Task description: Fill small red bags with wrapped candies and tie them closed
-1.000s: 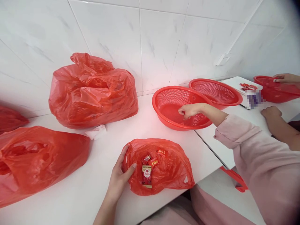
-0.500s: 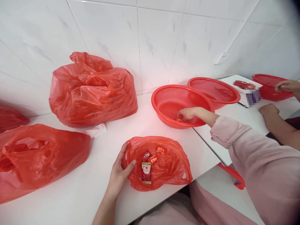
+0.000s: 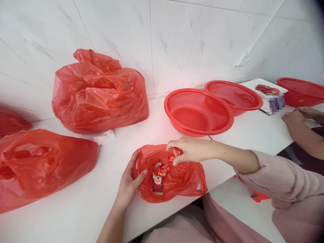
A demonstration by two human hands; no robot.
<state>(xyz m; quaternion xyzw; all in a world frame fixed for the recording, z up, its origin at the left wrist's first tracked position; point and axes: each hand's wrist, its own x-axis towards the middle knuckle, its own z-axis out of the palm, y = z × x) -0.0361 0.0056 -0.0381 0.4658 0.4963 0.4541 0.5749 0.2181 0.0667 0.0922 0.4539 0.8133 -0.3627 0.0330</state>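
My left hand [image 3: 131, 184] grips the left rim of a red plastic bag [image 3: 187, 180], thumb inside and fingers behind it. The bag lies open on the table. Inside are small red-wrapped candies [image 3: 162, 171] with yellow print and a dark red packet [image 3: 158, 184] with gold ends and a round label. Over the bag's far right side, my right hand [image 3: 189, 150] is closed on a red-wrapped candy [image 3: 178, 151]; its fingers hide part of it. Just beyond that hand stands a red colander [image 3: 193, 118].
A second red colander [image 3: 234, 96] stands behind the first. Large red bags [image 3: 101, 101] fill the left and back left, near a white paper scrap [image 3: 104, 137]. At right are a white scale [image 3: 253, 84], another red basin [image 3: 301, 92] and another person's hands [image 3: 296, 115].
My right hand has come out of the near colander with a candy and moved left and nearer, over the bag. My left hand keeps its hold. The other person's hand has left the far basin.
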